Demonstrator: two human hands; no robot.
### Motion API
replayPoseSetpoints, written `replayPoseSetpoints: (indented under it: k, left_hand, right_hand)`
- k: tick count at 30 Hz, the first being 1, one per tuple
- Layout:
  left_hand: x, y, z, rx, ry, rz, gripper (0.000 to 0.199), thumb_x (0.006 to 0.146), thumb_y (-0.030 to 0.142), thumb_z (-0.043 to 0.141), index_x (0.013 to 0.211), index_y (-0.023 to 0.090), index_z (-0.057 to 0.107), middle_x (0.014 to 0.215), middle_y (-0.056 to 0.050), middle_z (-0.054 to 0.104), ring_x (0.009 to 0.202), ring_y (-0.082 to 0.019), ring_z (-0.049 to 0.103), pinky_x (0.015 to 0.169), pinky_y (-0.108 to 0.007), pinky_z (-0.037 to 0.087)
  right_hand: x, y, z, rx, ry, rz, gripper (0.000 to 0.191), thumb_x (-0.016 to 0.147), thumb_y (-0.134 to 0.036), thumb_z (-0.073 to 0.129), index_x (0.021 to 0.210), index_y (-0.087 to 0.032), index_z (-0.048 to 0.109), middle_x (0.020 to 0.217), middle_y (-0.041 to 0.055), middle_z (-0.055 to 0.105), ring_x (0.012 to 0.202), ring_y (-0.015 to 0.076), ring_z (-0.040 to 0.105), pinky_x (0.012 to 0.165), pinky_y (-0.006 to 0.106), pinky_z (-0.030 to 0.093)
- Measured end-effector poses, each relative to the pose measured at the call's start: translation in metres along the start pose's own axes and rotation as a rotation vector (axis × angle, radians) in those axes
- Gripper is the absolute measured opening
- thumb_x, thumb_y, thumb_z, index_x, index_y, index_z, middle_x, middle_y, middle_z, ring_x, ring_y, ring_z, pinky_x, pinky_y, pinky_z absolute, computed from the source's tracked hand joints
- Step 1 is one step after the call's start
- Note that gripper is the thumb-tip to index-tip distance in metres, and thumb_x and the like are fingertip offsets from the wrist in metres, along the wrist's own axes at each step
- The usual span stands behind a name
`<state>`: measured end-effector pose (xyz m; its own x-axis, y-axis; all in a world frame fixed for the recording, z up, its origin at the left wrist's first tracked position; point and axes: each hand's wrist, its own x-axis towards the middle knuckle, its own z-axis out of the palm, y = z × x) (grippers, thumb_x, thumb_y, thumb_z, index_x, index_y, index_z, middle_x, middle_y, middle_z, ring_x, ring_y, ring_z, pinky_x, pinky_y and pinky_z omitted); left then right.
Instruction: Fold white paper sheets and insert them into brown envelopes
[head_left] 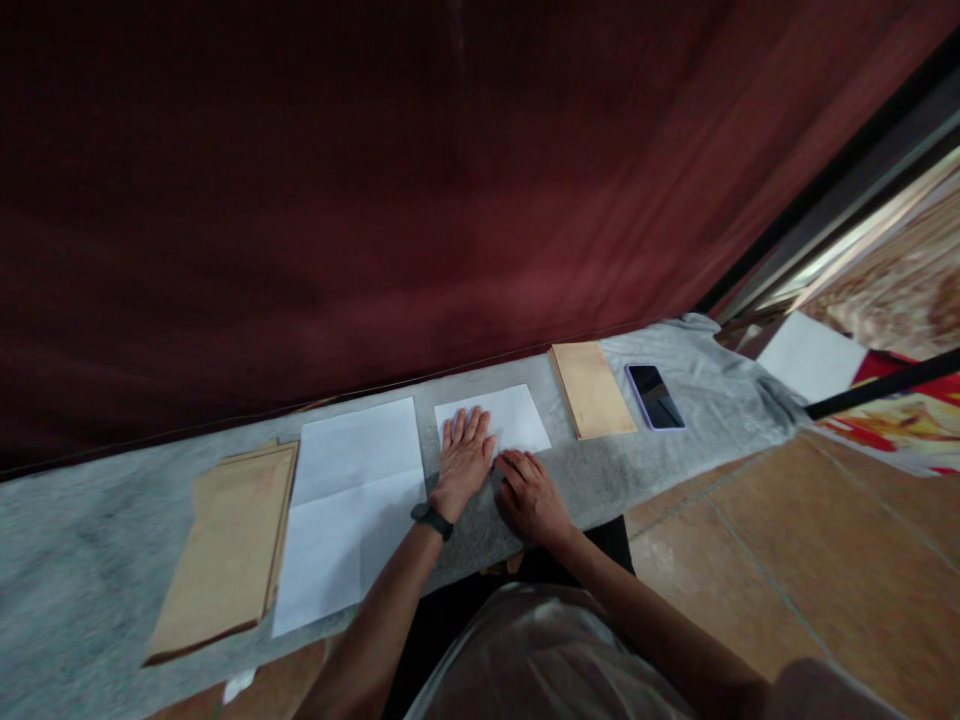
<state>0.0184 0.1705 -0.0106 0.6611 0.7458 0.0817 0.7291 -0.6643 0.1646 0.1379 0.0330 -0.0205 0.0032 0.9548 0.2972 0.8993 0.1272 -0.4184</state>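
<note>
A folded white sheet of paper [517, 420] lies on the grey cloth in front of me. My left hand [465, 452] is open and rests flat on its left part, fingers slightly spread. My right hand [531, 492] is at the paper's near edge, its fingers bent, close together and pressed on that edge; the thumb is hidden. Left of the hands lies a larger white sheet [352, 500] with a crease across its middle. Beyond it is a stack of large brown envelopes [225, 545]. A smaller stack of brown envelopes [592, 390] lies right of the folded paper.
A phone [656, 397] in a purple case lies at the right of the long, narrow surface covered with grey cloth [82, 540]. A dark red curtain-like backdrop [420, 220] rises directly behind it. Tiled floor [720, 560] and a black bar [885, 385] show at the right.
</note>
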Motion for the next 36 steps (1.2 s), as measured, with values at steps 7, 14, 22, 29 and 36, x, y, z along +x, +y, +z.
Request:
replayPoseSetpoints:
  k: [7,14,22,29,36]
  left_hand:
    - [-0.074,0.013,0.003,0.004,0.037,0.06,0.052,0.105,0.037,0.036,0.156,0.025,0.04,0.165,-0.002,0.034,0.155,-0.026,0.025,0.127,-0.052,0.022]
    - [-0.078,0.017,0.006,0.041,0.038,0.054,0.055,0.104,0.031,0.036,0.158,0.022,0.035,0.166,-0.007,0.033,0.155,-0.027,0.024,0.126,-0.053,0.023]
    - [-0.079,0.019,0.008,0.038,0.081,0.048,0.054,0.103,0.036,0.042,0.155,0.02,0.042,0.165,-0.01,0.034,0.155,-0.029,0.025,0.126,-0.053,0.023]
    - [-0.077,0.019,0.01,0.02,0.089,0.043,0.056,0.102,0.037,0.043,0.155,0.018,0.042,0.163,-0.011,0.037,0.155,-0.029,0.025,0.126,-0.054,0.021]
    - [-0.078,0.019,0.006,0.017,0.088,0.04,0.055,0.103,0.038,0.042,0.155,0.02,0.042,0.165,-0.008,0.033,0.155,-0.029,0.024,0.126,-0.055,0.022]
  right_hand:
    - [0.001,0.002,-0.001,-0.002,-0.025,-0.013,0.043,0.102,-0.019,0.041,0.142,-0.015,0.056,0.14,0.0147,0.062,0.138,0.0264,0.049,0.119,0.052,0.039]
    - [0.026,-0.002,0.001,-0.014,-0.078,0.041,0.05,0.108,-0.035,0.032,0.149,-0.014,0.05,0.157,0.0111,0.047,0.148,0.0243,0.039,0.124,0.049,0.028]
    - [0.032,0.016,0.006,-0.159,-0.141,0.078,0.054,0.109,-0.041,0.029,0.155,-0.018,0.042,0.162,0.0071,0.039,0.151,0.0251,0.033,0.126,0.05,0.021]
    - [0.066,0.021,0.011,-0.213,-0.12,0.047,0.053,0.108,-0.039,0.03,0.154,-0.017,0.045,0.162,0.0094,0.039,0.151,0.0258,0.034,0.125,0.049,0.024]
    - [0.099,0.033,0.028,-0.262,-0.101,0.016,0.052,0.107,-0.035,0.038,0.156,-0.016,0.04,0.162,0.012,0.037,0.151,0.0265,0.034,0.124,0.051,0.024]
